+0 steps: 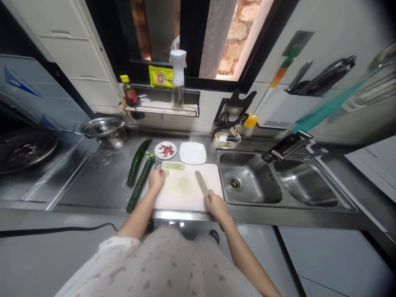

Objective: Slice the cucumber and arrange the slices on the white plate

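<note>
On the white cutting board [185,194] lies a row of thin cucumber slices [173,166] along the top left. My left hand [156,178] is closed at the board's left edge, its fingertips pinching a cucumber slice [166,173] just below that row. Gripped by its handle in my right hand [215,204], a knife [201,182] is held over the right part of the board, its blade pointing away from me. Two whole-looking dark green cucumbers, one farther left [138,163] and one closer [140,185], lie left of the board, with small cut ends [149,156] near them.
Behind the board stand a plate of chopped red pieces [166,150] and a bare white plate [192,153]. A double sink [250,177] with a faucet [287,145] is to the right. A lidded steel pot [107,131] sits back left; a bottle shelf [161,108] hangs above.
</note>
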{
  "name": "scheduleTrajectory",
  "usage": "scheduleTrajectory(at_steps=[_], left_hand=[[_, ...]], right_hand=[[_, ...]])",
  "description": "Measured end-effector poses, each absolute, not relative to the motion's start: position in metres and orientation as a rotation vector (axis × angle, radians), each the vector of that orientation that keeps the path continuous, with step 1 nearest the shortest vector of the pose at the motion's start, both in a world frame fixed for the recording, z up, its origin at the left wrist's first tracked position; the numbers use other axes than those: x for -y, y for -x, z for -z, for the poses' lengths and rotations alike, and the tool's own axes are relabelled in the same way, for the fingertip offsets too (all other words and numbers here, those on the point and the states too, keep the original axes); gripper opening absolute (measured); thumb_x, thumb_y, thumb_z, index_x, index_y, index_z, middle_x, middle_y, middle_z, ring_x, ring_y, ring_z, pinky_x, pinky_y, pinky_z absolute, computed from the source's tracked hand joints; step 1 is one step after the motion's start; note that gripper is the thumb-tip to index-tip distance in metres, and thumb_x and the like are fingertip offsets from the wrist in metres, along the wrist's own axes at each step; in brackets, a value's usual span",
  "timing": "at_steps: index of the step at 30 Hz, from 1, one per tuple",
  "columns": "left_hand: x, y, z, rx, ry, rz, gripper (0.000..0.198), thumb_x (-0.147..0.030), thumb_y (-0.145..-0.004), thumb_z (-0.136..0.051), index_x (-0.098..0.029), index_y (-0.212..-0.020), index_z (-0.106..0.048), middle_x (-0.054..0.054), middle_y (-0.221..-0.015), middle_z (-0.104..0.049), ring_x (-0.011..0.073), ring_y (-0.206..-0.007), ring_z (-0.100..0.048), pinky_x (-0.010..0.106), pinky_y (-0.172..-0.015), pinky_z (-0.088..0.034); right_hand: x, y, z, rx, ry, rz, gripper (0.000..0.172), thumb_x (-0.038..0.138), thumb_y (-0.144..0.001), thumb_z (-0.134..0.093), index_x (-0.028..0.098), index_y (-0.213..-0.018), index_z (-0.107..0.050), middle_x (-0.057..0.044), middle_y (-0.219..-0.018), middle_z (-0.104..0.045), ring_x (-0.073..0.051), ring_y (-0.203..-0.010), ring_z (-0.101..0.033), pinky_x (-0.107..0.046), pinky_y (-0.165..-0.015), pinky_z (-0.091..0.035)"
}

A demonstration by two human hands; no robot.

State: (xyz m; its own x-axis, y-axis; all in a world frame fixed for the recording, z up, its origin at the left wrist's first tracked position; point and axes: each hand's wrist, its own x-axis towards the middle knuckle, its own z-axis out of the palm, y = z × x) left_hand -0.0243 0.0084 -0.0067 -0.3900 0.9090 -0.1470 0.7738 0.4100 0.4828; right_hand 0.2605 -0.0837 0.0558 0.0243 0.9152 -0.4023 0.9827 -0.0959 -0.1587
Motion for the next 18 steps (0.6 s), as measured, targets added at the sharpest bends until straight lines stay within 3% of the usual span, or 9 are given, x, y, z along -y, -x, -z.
scheduleTrajectory(at_steps=[8, 15, 18], left_hand=[[-0.016, 0.000, 0.006, -2.158, -1.679, -0.650, 0.029, -0.022, -0.083, -0.053, -0.020, -0.109, -0.066, 0.009, -0.110, -0.066, 0.0241, -0.107, -0.058, 0.033, -0.095, -0.044], [-0.037, -0.027, 0.005, -2.041, -1.818, -0.536, 0.032, -0.026, -0.086, -0.051, -0.021, -0.115, -0.065, 0.010, -0.113, -0.064, 0.0246, -0.110, -0.056, 0.034, -0.096, -0.042], [-0.043, -0.036, 0.002, -2.026, -1.880, -0.434, 0.033, -0.028, -0.088, -0.049, -0.023, -0.117, -0.064, 0.011, -0.113, -0.063, 0.0255, -0.108, -0.056, 0.035, -0.092, -0.043]], right_hand=[[0.086, -0.265, -0.069, -1.998, -2.062, 0.844, 0.045, 0.024, -0.090, -0.042, 0.018, -0.135, -0.041, -0.010, -0.106, -0.069, -0.022, -0.095, -0.064, -0.026, -0.071, -0.037], [0.094, -0.271, -0.064, -2.027, -2.064, 1.104, 0.065, 0.026, -0.094, -0.040, 0.016, -0.153, -0.015, -0.014, -0.129, -0.060, -0.021, -0.113, -0.058, -0.027, -0.089, -0.038], [0.096, -0.270, -0.061, -1.991, -2.194, 1.033, 0.060, 0.027, -0.094, -0.042, 0.010, -0.150, -0.025, -0.016, -0.125, -0.062, -0.021, -0.111, -0.059, -0.026, -0.088, -0.039]])
